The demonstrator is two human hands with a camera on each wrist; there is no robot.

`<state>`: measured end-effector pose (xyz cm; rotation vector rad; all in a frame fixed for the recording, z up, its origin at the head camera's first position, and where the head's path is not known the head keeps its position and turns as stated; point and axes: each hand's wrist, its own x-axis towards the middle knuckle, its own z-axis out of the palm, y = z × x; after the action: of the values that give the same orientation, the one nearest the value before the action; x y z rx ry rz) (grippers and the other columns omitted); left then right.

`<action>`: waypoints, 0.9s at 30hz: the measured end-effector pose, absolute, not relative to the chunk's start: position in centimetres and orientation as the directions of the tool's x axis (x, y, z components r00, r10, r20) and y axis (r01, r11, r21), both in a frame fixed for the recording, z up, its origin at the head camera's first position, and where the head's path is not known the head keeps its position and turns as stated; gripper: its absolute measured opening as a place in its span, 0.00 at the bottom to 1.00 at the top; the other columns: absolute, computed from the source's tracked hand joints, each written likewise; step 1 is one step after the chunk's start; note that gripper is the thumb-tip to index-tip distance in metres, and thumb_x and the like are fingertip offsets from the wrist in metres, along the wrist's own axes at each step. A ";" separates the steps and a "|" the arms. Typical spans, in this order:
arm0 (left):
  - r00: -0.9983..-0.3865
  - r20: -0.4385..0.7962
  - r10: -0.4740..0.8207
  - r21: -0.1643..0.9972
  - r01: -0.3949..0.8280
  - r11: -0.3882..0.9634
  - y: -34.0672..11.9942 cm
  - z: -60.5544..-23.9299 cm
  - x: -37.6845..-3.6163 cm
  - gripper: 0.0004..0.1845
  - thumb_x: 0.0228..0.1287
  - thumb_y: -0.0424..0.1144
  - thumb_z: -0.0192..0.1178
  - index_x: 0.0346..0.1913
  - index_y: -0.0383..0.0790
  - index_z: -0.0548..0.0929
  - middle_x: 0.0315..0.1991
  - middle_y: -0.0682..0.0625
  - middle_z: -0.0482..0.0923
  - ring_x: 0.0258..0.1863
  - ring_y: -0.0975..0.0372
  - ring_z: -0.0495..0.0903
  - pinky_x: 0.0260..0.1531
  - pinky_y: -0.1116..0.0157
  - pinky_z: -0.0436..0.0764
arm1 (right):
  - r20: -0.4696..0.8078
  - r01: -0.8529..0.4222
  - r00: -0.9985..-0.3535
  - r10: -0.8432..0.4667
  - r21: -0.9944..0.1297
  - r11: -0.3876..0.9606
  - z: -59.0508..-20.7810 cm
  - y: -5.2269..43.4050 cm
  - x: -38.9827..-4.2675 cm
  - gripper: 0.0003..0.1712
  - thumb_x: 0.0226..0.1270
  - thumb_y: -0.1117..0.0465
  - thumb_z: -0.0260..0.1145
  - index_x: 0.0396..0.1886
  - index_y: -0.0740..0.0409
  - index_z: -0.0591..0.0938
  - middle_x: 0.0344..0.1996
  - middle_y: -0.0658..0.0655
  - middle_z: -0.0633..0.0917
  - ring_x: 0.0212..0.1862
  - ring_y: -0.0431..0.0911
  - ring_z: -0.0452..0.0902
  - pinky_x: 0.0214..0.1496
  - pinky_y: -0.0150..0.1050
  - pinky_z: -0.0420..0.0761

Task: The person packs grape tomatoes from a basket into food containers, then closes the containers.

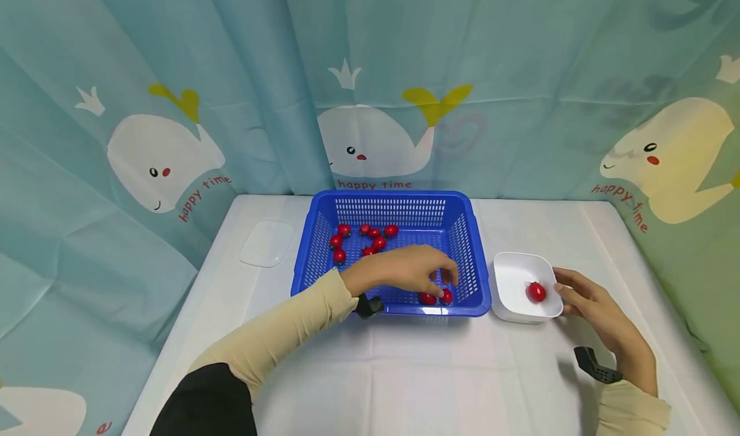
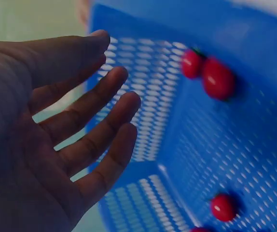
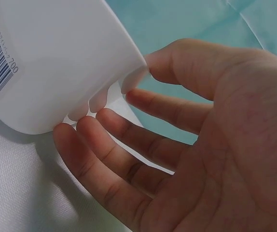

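My left hand [image 1: 413,269] is inside the blue plastic basket [image 1: 392,310], above two cherry tomatoes [image 1: 428,298] near its front right corner. In the left wrist view its fingers [image 2: 114,118] are loosely bent and spread, with no tomato between them. Several more red cherry tomatoes [image 1: 378,243] lie toward the back left of the basket. My right hand [image 1: 601,314] holds a square white container [image 1: 509,282] by its right side, thumb at the rim and fingertips [image 3: 66,137] against the outside. One cherry tomato [image 1: 536,292] with a stem sits in the container.
A translucent lid [image 1: 267,243] lies on the white-covered table [image 1: 405,372] left of the basket. A blue-green curtain [image 1: 260,70] with whale prints hangs along the back and sides. The container shows a barcode label [image 3: 1,63].
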<state>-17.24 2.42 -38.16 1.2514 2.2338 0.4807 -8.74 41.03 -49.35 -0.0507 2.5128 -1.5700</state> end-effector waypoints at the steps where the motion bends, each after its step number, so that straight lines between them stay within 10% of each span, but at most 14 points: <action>1: -0.424 -0.285 0.859 0.528 0.679 0.510 2.3 -38.4 -17.5 0.15 0.70 0.39 0.69 0.58 0.45 0.86 0.52 0.53 0.87 0.50 0.65 0.82 0.54 0.72 0.80 | -0.130 0.062 -0.984 -0.125 -0.896 0.440 -49.3 41.0 -8.8 0.27 0.83 0.59 0.55 0.75 0.64 0.67 0.52 0.21 0.76 0.45 0.27 0.77 0.43 0.25 0.82; 27: -0.209 -0.554 0.806 0.480 0.710 0.515 3.6 -43.0 -20.6 0.12 0.63 0.32 0.73 0.49 0.46 0.90 0.43 0.53 0.84 0.44 0.64 0.77 0.48 0.72 0.77 | -0.129 0.066 -0.984 -0.126 -0.907 0.417 -49.5 41.1 -8.7 0.26 0.83 0.60 0.55 0.75 0.62 0.69 0.53 0.21 0.76 0.46 0.26 0.77 0.44 0.26 0.81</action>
<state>-20.65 3.59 -42.97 1.2392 1.9652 0.1529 -8.72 41.13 -49.45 -0.0533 2.4911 -1.6058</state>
